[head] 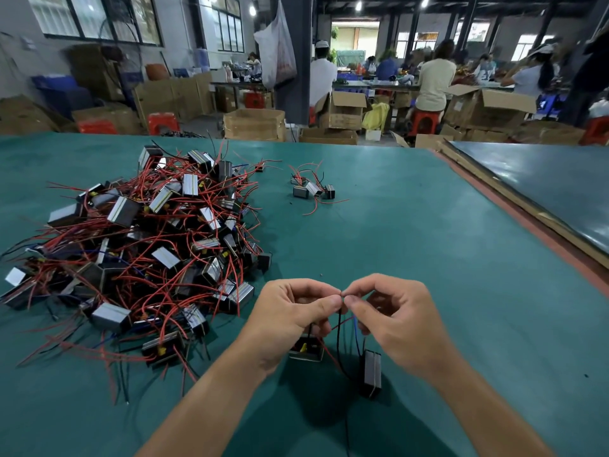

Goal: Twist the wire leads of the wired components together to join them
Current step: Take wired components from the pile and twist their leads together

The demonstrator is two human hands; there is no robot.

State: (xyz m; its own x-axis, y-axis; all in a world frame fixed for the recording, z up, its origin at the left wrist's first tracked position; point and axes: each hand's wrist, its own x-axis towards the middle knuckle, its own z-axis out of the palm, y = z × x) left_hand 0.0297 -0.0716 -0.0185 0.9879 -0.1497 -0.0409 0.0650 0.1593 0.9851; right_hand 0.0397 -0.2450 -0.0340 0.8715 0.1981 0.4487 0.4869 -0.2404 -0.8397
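Note:
My left hand [293,315] and my right hand [392,319] meet fingertip to fingertip above the green table [412,232]. Between thumbs and forefingers they pinch thin red wire leads [342,293]. Two small black box components hang below on their leads: one [306,348] under my left hand, with a yellow part showing, and one [372,372] under my right wrist. Black, red and blue wires [339,331] run down from my fingers to them.
A large heap of the same wired components [141,245] with red leads covers the left of the table. A small group of several components [313,189] lies further back at centre. A dark board [543,189] borders the right. People work at benches beyond.

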